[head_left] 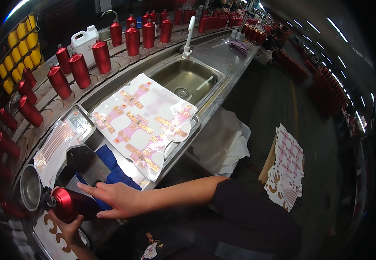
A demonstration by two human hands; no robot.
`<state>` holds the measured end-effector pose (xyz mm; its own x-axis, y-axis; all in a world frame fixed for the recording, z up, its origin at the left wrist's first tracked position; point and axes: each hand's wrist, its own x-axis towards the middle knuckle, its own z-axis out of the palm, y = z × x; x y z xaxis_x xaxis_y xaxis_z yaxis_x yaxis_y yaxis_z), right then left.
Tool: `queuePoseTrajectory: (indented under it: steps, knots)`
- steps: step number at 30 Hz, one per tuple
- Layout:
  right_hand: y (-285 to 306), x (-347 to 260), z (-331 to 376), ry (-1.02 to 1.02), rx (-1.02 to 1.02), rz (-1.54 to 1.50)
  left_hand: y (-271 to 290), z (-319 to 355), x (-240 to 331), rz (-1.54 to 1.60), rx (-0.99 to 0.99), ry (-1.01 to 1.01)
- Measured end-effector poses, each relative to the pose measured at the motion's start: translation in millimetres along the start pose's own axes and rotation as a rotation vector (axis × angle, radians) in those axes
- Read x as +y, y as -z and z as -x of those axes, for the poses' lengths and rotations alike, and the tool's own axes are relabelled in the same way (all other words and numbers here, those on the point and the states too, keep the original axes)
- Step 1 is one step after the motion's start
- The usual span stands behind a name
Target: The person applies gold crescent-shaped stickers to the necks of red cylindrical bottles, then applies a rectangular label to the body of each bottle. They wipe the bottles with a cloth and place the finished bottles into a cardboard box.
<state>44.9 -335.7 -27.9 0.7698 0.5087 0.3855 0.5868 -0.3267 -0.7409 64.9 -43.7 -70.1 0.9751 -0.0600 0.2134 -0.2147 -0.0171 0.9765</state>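
Observation:
A glossy red metallic bottle (73,201) lies tilted over the bench at lower left, its neck pointing left. My left hand (70,227) grips it from below, thumb along its near side. My right hand (120,199) reaches across the bottle with its fingers stretched out, the index finger over the body; whether it touches cannot be made out. Beside the bottle are a dark angular holder (86,162) and a crumpled blue cloth (110,162). Sheets of pink and gold labels (131,123) lie beyond my right hand.
Several red bottles (101,56) stand along a curved conveyor. A steel sink (183,82) with a white tap (188,41) lies beyond the sheets. A metal bowl (31,186), striped label strips (58,149) and a sheet with brown numerals (51,238) are at left. More label sheets (285,164) hang at right.

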Motion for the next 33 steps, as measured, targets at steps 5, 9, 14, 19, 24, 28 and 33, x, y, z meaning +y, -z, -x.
queuePoseTrajectory:
  steps: [5,9,14,19,24,28,33]
  knots:
    - [-7.2,-6.9,-22.4,0.032,-0.074,0.026,-6.6,1.2,24.9,0.129,-0.113,0.0]
    - [-10.3,-9.2,-25.1,-0.093,-0.233,0.079,-24.9,19.7,26.5,0.068,0.057,0.038]
    - [-15.3,-1.3,-14.9,-0.027,-0.147,0.021,-48.8,38.1,3.6,-0.065,0.314,0.065]
    - [-11.4,16.5,-17.5,-0.334,-0.06,-0.522,-50.6,30.0,15.8,-0.068,0.256,0.09]
    - [18.9,26.1,-18.5,-0.917,0.391,-1.06,-50.1,33.1,24.4,-0.145,0.101,-0.152]
    - [54.9,16.1,-2.0,-0.682,0.181,-1.136,-38.5,77.6,32.1,-0.167,0.25,-0.116]
    - [71.4,16.9,6.0,-0.497,0.076,-1.007,14.3,115.1,36.4,-0.178,0.673,0.049]
